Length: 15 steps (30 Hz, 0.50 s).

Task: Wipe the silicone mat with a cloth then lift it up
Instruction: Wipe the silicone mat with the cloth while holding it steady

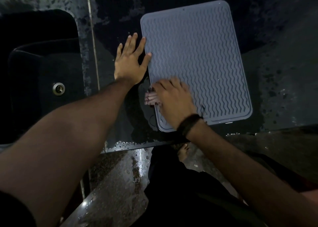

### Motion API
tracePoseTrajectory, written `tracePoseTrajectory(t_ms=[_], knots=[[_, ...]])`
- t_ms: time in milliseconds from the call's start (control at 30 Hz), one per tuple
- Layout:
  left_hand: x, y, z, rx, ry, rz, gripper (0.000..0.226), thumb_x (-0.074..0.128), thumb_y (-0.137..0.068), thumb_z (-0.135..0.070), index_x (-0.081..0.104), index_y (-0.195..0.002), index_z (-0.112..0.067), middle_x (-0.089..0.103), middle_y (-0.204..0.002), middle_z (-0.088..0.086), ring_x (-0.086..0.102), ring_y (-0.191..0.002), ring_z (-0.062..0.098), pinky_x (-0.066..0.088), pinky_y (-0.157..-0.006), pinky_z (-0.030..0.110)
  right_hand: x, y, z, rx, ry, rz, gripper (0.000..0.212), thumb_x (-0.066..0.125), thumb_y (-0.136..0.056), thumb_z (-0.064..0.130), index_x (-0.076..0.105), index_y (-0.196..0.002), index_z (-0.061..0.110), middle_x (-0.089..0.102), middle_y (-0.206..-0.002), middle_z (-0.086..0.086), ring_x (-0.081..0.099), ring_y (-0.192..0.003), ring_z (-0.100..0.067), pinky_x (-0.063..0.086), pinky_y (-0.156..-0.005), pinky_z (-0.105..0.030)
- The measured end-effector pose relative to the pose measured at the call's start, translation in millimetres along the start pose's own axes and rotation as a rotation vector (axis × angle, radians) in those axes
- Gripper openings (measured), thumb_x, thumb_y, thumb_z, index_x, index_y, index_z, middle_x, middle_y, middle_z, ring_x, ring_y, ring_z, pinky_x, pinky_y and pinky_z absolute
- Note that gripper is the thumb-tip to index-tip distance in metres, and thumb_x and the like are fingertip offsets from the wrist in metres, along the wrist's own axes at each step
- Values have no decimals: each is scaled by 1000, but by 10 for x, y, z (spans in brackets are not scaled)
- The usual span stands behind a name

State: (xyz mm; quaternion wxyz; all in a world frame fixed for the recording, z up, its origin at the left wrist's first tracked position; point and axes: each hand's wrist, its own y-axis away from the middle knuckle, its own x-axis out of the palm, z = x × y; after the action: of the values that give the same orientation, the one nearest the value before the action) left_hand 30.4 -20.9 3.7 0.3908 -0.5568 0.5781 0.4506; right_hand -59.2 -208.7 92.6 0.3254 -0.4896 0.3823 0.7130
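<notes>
Dark wet countertop carries the silicone mat lying flat beside the sink. Left hand, fingers straight, steadies its edge; right hand presses the cloth at the near corner. Wiping seems underway; next, strokes across the ridges, lifting later.

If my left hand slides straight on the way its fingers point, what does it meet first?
Probably the left edge of the silicone mat. The left hand lies flat on the wet counter, fingers aimed up and slightly right; the forefinger tip and thumb tip already look to be at that edge.
</notes>
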Motion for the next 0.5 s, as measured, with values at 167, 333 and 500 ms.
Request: tracePoseTrajectory(t_ms=[167,333,500], knots=[[6,3,-6,4,-3,7,65,23,-106,-60,21,-163,-30,12,-172,1,5,-158,17,1,-128,42,212,-47,127,-18,140,67,47,55,-86,21,49,-132,13,45,-140,-11,37,-127,-30,35,-103,-47],[-18,10,-17,-2,-8,18,64,24,-107,-59,18,-164,-30,9,-172,1,3,-158,17,0,-128,43,281,633,101,-39,88,184,53,37,-79,17,47,-131,16,45,-138,-8,40,-122,-28,37,-101,-47],[-18,13,-17,1,-6,12,63,25,-108,-58,20,-163,-29,10,-172,1,4,-158,17,1,-128,44,138,866,8,-62,-9,287,51,53,-73,15,52,-124,22,49,-133,1,38,-120,-24,35,-97,-41]])
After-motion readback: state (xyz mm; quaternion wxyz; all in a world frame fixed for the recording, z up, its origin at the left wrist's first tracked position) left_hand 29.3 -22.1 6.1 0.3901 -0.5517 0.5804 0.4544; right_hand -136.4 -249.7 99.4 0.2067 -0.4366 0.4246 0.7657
